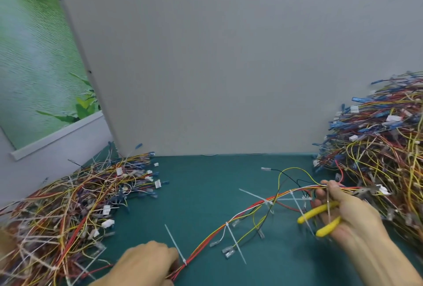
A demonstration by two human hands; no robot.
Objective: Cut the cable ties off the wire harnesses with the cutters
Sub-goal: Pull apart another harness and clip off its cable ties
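One wire harness (pixel 229 221) of red, orange, yellow and white wires stretches across the green mat between my hands. Several white cable ties (pixel 235 243) are strapped round it, tails sticking out. My left hand (pixel 146 263) grips its near end at the bottom of the view. My right hand (pixel 345 212) holds the yellow-handled cutters (pixel 320 219) and also pinches the harness's far end between thumb and fingers. The cutter jaws are hidden behind my hand.
A big heap of harnesses (pixel 64 212) lies on the left of the green mat (pixel 206 182), another taller heap (pixel 384 148) on the right. A grey partition (pixel 229 57) stands at the back.
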